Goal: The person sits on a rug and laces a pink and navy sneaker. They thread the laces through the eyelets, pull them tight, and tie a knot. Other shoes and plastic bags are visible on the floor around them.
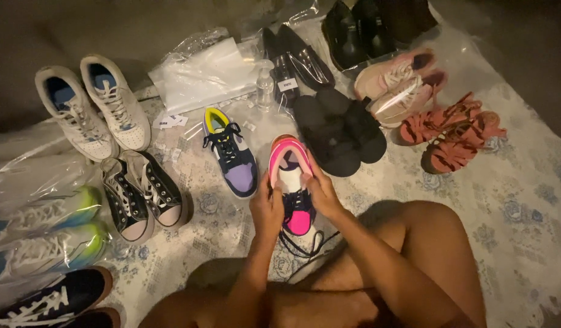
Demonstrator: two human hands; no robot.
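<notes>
Two white sneakers [92, 109], two black canvas sneakers [144, 194], two bagged neon trainers [46, 234], two pink trainers [399, 85], two red sandals [454, 133], two black slippers [341, 130] and one purple sneaker [230, 153] are counted.

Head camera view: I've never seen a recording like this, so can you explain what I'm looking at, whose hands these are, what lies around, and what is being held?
There is no machine here. The one picture comes from a camera worn on a person's head, looking down at their own bare hands and bent legs as they sit on a patterned floor cloth.

Both hands hold one pink sneaker with black laces: the left hand grips its left side, the right hand its right side.

Just to its left lies a purple and navy sneaker. Further left are a pair of white sneakers and a pair of black canvas sneakers, with bagged sneakers at the edge. To the right lie black slippers, pale pink sneakers and reddish strappy sandals. Behind are black dress shoes in plastic and a small clear bottle.
</notes>
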